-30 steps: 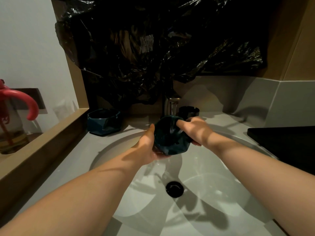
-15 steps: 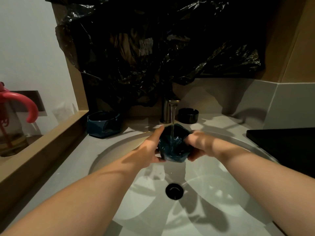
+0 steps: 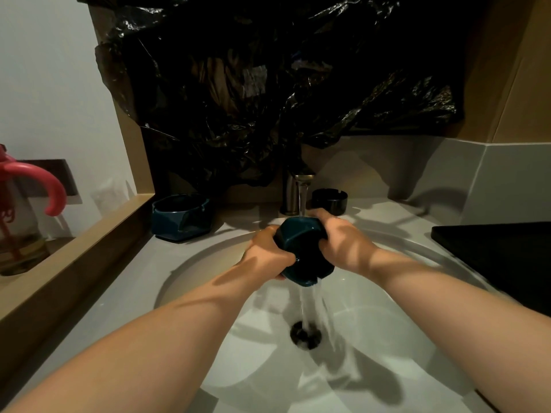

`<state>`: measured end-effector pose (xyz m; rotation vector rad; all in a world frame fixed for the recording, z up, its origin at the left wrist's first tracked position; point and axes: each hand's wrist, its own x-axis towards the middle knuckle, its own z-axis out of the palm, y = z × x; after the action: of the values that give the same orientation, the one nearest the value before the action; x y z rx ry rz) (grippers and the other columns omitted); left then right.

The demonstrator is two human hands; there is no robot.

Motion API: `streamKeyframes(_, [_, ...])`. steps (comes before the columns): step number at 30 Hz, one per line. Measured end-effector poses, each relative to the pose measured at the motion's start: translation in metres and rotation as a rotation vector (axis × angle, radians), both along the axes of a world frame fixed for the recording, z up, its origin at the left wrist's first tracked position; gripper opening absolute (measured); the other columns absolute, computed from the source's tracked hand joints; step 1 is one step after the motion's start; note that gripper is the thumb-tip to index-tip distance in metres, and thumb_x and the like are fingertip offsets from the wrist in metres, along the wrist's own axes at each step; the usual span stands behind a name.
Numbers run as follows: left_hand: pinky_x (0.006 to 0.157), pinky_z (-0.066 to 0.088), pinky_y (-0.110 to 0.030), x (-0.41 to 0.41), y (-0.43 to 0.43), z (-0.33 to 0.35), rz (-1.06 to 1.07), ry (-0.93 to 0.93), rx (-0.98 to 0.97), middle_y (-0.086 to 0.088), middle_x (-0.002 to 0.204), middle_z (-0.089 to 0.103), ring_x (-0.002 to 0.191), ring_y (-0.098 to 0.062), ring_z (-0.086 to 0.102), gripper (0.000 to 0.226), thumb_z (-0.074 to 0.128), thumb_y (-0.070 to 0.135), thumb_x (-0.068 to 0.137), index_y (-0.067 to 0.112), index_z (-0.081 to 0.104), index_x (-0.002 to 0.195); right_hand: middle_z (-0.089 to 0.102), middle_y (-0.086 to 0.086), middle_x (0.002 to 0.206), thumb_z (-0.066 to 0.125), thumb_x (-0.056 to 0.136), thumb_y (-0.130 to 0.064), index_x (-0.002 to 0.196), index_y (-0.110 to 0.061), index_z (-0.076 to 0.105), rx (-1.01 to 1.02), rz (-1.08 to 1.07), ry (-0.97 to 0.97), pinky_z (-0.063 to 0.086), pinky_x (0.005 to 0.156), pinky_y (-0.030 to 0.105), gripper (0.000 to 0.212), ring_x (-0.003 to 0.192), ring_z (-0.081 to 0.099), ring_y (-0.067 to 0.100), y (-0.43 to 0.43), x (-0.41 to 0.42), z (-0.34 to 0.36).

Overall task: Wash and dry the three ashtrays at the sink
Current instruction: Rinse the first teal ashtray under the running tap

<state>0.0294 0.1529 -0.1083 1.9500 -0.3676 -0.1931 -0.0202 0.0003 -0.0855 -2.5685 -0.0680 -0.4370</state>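
Rinse step: left hand (image 3: pixel 268 257) and right hand (image 3: pixel 343 242) grip tipped ashtray (image 3: pixel 302 248) under tap (image 3: pixel 293 190) at 12. Next: drain, dry; likely slippery.

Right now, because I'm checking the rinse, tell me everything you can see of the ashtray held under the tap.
The ashtray is dark teal, faceted and glossy, ceramic by its look. It is tipped over the sink basin under the running tap, and water spills off its lower rim toward the drain. The left hand grips its left side, the right hand its right.
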Motion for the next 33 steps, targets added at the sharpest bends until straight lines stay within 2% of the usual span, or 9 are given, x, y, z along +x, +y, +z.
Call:
streamKeyframes(3, [0.072, 0.061, -0.044, -0.001, -0.001, -0.003, -0.027, -0.074, 0.083, -0.007, 0.096, 0.066, 0.088, -0.024, 0.067, 0.045, 0.065, -0.001, 0.071, 0.021, 0.058, 0.11, 0.06, 0.002, 0.118, 0.05, 0.087, -0.011, 0.129, -0.023, 0.047, -0.142, 0.089, -0.051, 0.047, 0.092, 0.038, 0.044, 0.106, 0.057, 0.021, 0.01, -0.001, -0.003])
streamKeyframes(5, [0.077, 0.06, -0.043, 0.0, -0.002, -0.003, -0.017, -0.092, 0.069, -0.004, 0.096, 0.066, 0.091, -0.024, 0.065, 0.045, 0.064, -0.002, 0.071, 0.021, 0.056, 0.11, 0.061, -0.001, 0.109, 0.051, 0.088, -0.011, 0.12, -0.022, 0.051, -0.079, 0.086, -0.059, 0.048, 0.088, 0.035, 0.034, 0.099, 0.058, 0.019, 0.007, 0.001, -0.005])
streamKeyframes(7, [0.077, 0.06, -0.044, 0.0, -0.002, -0.001, 0.009, -0.049, -0.007, -0.003, 0.1, 0.063, 0.095, -0.024, 0.063, 0.048, 0.061, -0.006, 0.075, 0.025, 0.051, 0.111, 0.062, 0.001, 0.099, 0.053, 0.089, -0.011, 0.113, -0.016, 0.054, 0.07, 0.0, -0.034, 0.049, 0.084, 0.035, 0.025, 0.094, 0.06, 0.023, -0.003, 0.004, -0.008])
streamKeyframes(11, [0.074, 0.06, -0.049, 0.002, 0.0, 0.0, 0.032, 0.109, -0.221, -0.01, 0.118, 0.058, 0.108, -0.032, 0.059, 0.055, 0.055, -0.013, 0.076, 0.018, 0.048, 0.12, 0.064, 0.009, 0.109, 0.053, 0.092, -0.011, 0.122, -0.018, 0.048, 0.61, -0.072, 0.356, 0.055, 0.08, 0.038, 0.031, 0.096, 0.064, 0.025, -0.006, 0.0, -0.011])
streamKeyframes(14, [0.076, 0.059, -0.052, 0.003, 0.0, -0.002, -0.003, 0.236, -0.336, -0.015, 0.125, 0.057, 0.111, -0.035, 0.058, 0.061, 0.05, -0.018, 0.075, 0.016, 0.047, 0.126, 0.065, 0.013, 0.109, 0.045, 0.094, -0.002, 0.122, -0.011, 0.05, 0.783, -0.124, 0.368, 0.059, 0.074, 0.043, 0.03, 0.091, 0.067, 0.027, 0.005, 0.001, -0.003])
streamKeyframes(18, [0.08, 0.059, -0.045, 0.0, 0.002, 0.001, -0.079, 0.208, -0.263, -0.008, 0.123, 0.057, 0.108, -0.027, 0.059, 0.052, 0.055, -0.007, 0.083, 0.023, 0.046, 0.125, 0.064, 0.017, 0.097, 0.043, 0.097, -0.007, 0.107, -0.004, 0.057, 0.624, -0.304, 0.317, 0.058, 0.054, 0.042, 0.018, 0.074, 0.065, 0.032, 0.007, 0.005, 0.01])
streamKeyframes(23, [0.071, 0.061, -0.041, -0.008, 0.003, -0.001, -0.209, 0.122, -0.098, -0.007, 0.114, 0.063, 0.099, -0.024, 0.065, 0.054, 0.059, -0.002, 0.081, 0.023, 0.05, 0.128, 0.063, 0.011, 0.107, 0.051, 0.089, -0.01, 0.113, -0.013, 0.057, 0.038, -0.274, 0.285, 0.058, 0.074, 0.043, 0.025, 0.094, 0.062, 0.03, -0.002, 0.006, 0.006])
streamKeyframes(29, [0.081, 0.059, -0.044, -0.007, 0.007, 0.004, -0.298, 0.133, -0.085, -0.004, 0.109, 0.068, 0.097, -0.023, 0.069, 0.043, 0.07, 0.008, 0.082, 0.027, 0.056, 0.118, 0.058, 0.012, 0.12, 0.05, 0.089, -0.008, 0.124, -0.012, 0.054, 0.04, -0.303, 0.266, 0.048, 0.094, 0.037, 0.035, 0.107, 0.057, 0.03, -0.005, 0.005, 0.015])
streamKeyframes(33, [0.076, 0.06, -0.042, -0.003, 0.009, 0.006, -0.18, 0.211, -0.197, -0.009, 0.104, 0.07, 0.092, -0.024, 0.07, 0.02, 0.068, 0.017, 0.086, 0.022, 0.061, 0.104, 0.06, 0.007, 0.118, 0.064, 0.086, -0.016, 0.127, -0.013, 0.055, 0.183, -0.218, 0.189, 0.053, 0.081, 0.032, 0.042, 0.1, 0.061, 0.024, -0.01, 0.0, 0.031])
